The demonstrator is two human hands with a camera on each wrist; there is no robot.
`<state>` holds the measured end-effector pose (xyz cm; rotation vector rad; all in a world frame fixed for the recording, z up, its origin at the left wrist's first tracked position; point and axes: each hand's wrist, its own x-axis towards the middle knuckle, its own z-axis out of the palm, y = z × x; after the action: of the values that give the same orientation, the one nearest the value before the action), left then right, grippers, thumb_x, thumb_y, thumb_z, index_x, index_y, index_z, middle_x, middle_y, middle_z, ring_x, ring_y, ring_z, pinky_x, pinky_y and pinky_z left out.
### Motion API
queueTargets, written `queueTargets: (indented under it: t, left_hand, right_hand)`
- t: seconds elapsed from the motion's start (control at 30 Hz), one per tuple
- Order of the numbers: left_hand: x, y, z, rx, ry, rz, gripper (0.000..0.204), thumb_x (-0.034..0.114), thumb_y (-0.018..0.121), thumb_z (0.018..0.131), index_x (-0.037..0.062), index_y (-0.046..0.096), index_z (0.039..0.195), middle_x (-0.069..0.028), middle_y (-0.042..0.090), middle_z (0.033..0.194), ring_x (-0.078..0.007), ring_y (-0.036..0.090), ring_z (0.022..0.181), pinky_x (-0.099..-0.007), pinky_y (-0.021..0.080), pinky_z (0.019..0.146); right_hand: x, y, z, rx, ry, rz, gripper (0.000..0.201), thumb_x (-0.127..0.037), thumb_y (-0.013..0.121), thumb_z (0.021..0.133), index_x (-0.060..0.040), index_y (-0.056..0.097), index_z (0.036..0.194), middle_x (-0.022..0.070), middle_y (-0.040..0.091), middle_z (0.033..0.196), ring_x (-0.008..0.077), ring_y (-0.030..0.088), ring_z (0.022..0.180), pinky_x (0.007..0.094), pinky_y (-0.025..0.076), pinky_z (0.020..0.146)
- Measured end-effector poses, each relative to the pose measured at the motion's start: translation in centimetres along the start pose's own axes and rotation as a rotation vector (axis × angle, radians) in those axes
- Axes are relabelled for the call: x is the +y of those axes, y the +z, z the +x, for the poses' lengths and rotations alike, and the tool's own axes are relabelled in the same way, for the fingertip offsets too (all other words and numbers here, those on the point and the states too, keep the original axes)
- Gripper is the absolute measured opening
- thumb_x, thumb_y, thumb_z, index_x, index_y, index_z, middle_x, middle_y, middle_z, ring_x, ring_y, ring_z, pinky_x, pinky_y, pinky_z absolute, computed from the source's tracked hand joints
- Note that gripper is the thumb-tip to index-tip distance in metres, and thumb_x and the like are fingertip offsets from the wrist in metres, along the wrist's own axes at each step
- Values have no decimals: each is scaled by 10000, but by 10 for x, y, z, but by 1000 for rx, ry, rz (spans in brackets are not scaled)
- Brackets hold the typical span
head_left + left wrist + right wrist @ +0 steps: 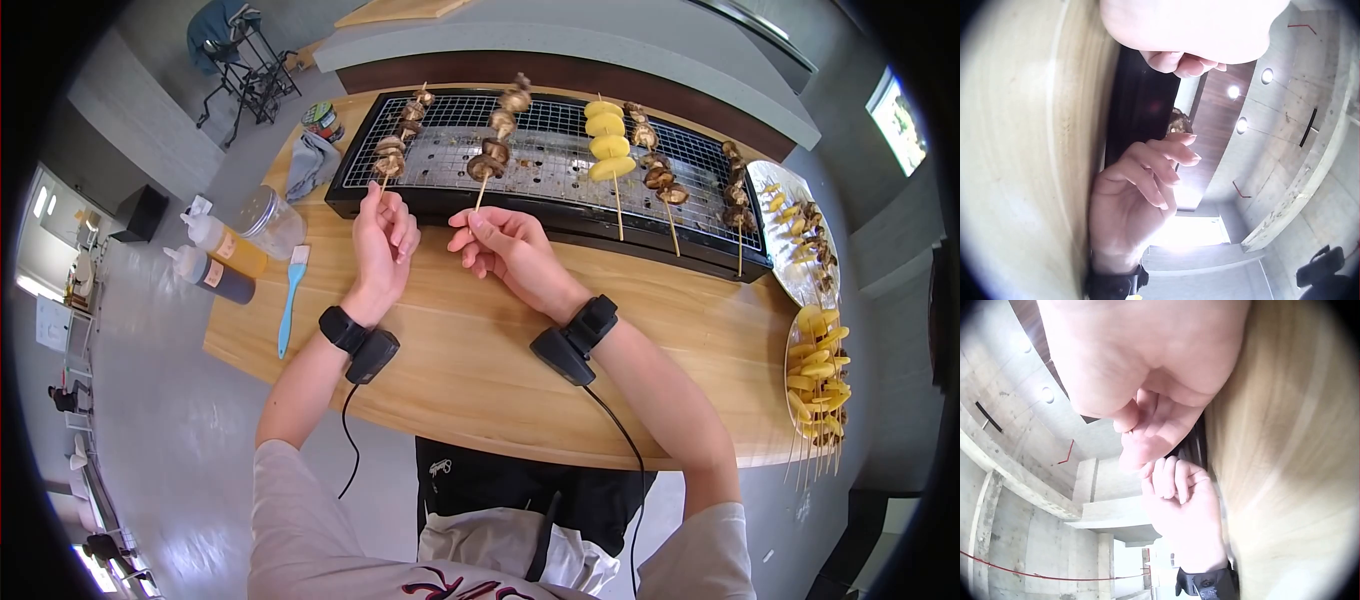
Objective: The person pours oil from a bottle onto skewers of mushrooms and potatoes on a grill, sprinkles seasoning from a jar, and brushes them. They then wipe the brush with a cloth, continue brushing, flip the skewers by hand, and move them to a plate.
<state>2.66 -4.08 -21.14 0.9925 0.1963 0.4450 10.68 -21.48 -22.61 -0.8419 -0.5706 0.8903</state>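
My right hand (515, 255) pinches the bare stick end of a mushroom skewer (490, 163), whose upper mushrooms look blurred and lie over the grill (560, 150). My left hand (388, 245) is at the grill's front edge with curled fingers, around the stick end of another mushroom skewer (390, 155). That stick disappears at its raised fingertip. In the left wrist view, the right hand (1135, 194) shows bent fingers across from the left palm. The right wrist view shows the right thumb and fingertips meeting, with the left hand (1179, 500) beyond.
Farther right on the grill lie a potato skewer (607, 145) and more mushroom skewers. Plates of skewers (800, 225) stand at the right. On the left are sauce bottles (225, 245), a jar (270, 225), a blue brush (291, 300), a grey cloth (312, 165) and a can (322, 120).
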Motion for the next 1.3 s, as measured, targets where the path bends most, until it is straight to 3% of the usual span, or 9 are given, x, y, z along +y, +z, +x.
queueTargets:
  t: [0.43, 0.5, 0.63, 0.9, 1.13, 1.3]
  left_hand:
    - [-1, 1, -3, -33, -52, -163, 349, 300, 386, 1034, 143, 386, 722, 35, 271, 498, -91, 247, 414, -241, 213, 402]
    - [0, 3, -4, -75, -53, -149, 373, 297, 383, 1036, 155, 375, 692, 37, 264, 482, -92, 244, 406, -244, 213, 405]
    - [1, 1, -4, -148, -91, -191, 419, 302, 383, 1034, 170, 344, 639, 38, 251, 465, -96, 241, 399, -246, 221, 412]
    - [2, 3, -4, -147, -126, -240, 452, 294, 376, 1030, 177, 307, 599, 34, 250, 465, -93, 260, 416, -241, 233, 424]
    - [-1, 1, -2, -109, -96, -119, 441, 347, 374, 1032, 172, 310, 632, 34, 267, 474, -94, 264, 416, -245, 213, 416]
    - [-2, 3, -4, -85, -79, -18, 393, 365, 371, 1035, 160, 354, 699, 31, 283, 482, -96, 274, 415, -246, 218, 418]
  right_hand:
    - [0, 0, -1, -7, 37, 54, 195, -167, 617, 959, 2, 661, 1046, 40, 662, 814, 69, 601, 669, 194, 497, 602]
    - [-1, 1, -1, 33, 73, 21, 198, -169, 619, 958, -19, 655, 1083, -5, 650, 771, 49, 567, 637, 185, 456, 574]
    - [-1, 1, -2, 22, 69, 62, 198, -144, 644, 939, 6, 660, 1067, 43, 662, 817, 66, 598, 675, 194, 502, 607]
    - [0, 2, -2, -40, 18, 188, 281, -147, 519, 1008, 21, 592, 1221, 3, 588, 882, 56, 538, 790, 208, 490, 712]
    - [4, -5, 1, -37, 40, 204, 287, -179, 510, 1013, 15, 596, 1207, -11, 563, 849, 59, 533, 781, 224, 492, 715]
    - [4, -3, 0, -57, 59, 243, 246, -209, 502, 1018, 0, 619, 1075, 4, 589, 825, 72, 562, 731, 254, 520, 707]
